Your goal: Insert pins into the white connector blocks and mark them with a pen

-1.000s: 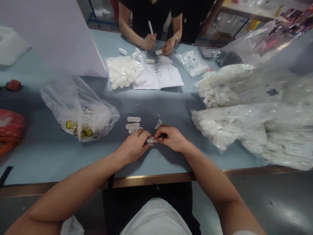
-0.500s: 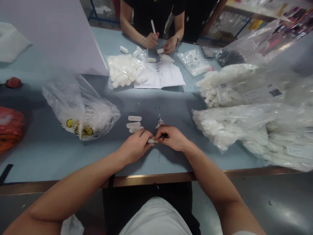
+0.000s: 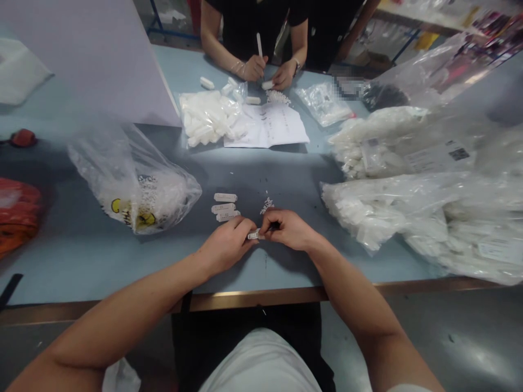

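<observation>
Near the front of the blue-grey table, my left hand (image 3: 231,243) is closed on one end of a small white plastic piece with rows of marks or holes (image 3: 254,235). My right hand (image 3: 286,230) has its fingers pinched together at the other end of that piece; whether a tiny part sits between the fingertips is hidden. Just beyond my right fingers lies a small pile of tiny white parts (image 3: 267,205). Three similar flat white pieces (image 3: 225,197) lie in a stack of rows beyond my left hand, the nearest partly covered by it.
A clear bag of white parts (image 3: 163,198) stands at left. Large clear bags (image 3: 368,209) fill the right side. Across the table a co-worker's hands (image 3: 255,67) hold a white pen-like tool and a white piece, behind a printed sheet (image 3: 281,128) and a bag of white pieces (image 3: 208,120).
The white piece between my hands has tilted slightly, so more of its marked face shows. My hands stay almost in place. The co-worker's pen-like tool has shifted a little.
</observation>
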Available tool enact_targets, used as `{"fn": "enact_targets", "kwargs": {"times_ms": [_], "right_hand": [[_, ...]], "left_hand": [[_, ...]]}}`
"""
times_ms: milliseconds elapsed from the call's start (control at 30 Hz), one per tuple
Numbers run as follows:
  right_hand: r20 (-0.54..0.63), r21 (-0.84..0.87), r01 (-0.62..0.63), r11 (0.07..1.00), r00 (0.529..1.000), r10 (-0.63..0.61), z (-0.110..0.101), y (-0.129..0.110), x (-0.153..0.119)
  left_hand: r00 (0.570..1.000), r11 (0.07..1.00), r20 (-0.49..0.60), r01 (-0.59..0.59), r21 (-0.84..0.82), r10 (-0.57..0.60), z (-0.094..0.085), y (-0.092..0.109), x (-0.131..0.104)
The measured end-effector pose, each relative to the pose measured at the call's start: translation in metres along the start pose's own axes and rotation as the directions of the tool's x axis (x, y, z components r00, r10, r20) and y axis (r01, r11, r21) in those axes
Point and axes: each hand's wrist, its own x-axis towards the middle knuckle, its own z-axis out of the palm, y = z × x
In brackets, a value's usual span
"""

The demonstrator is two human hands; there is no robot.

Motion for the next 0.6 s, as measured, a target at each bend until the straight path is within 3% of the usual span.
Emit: {"fn": "enact_targets", "kwargs": {"times_ms": [233, 433, 600], "right_hand": [[0.019, -0.003, -0.044, 0.999, 0.999, 0.044, 0.001, -0.001, 0.001], [0.099, -0.102, -0.116, 0.988, 0.987, 0.126, -0.004, -0.007, 0.006], [0.081, -0.169, -0.117, 0.979, 0.988, 0.132, -0.004, -0.011, 0.009]], "left_hand": [[1.000, 1.000, 0.009, -0.005, -0.009, 0.005, 0.002, -0.001, 0.000], [0.998, 0.999, 0.063, 0.025, -0.021, -0.024, 0.000, 0.002, 0.000], [0.993, 0.996, 0.087, 0.088, -0.033, -0.085, 0.001, 0.000, -0.001]]}}
